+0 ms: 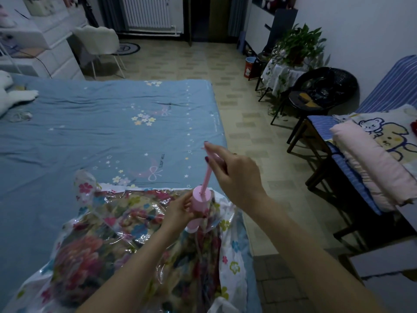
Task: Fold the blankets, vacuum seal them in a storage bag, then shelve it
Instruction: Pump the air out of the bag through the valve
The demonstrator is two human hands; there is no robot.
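Observation:
A clear storage bag [232,251] printed with flowers lies on the near corner of the blue bed [94,123]. A folded floral blanket [94,251] fills it. A pink hand pump [200,205] stands upright on the bag. My left hand [180,211] grips the pump's cylinder from the left. My right hand [232,172] holds the pump's handle, and the pink rod [206,179] is drawn up out of the cylinder.
Folded pink and cartoon-print bedding [370,159] is stacked on a striped bench at the right. A black chair [322,93] and a potted plant [297,44] stand by the right wall. A white plush toy [13,96] lies at the bed's far left. Tiled floor [255,123] runs beside the bed.

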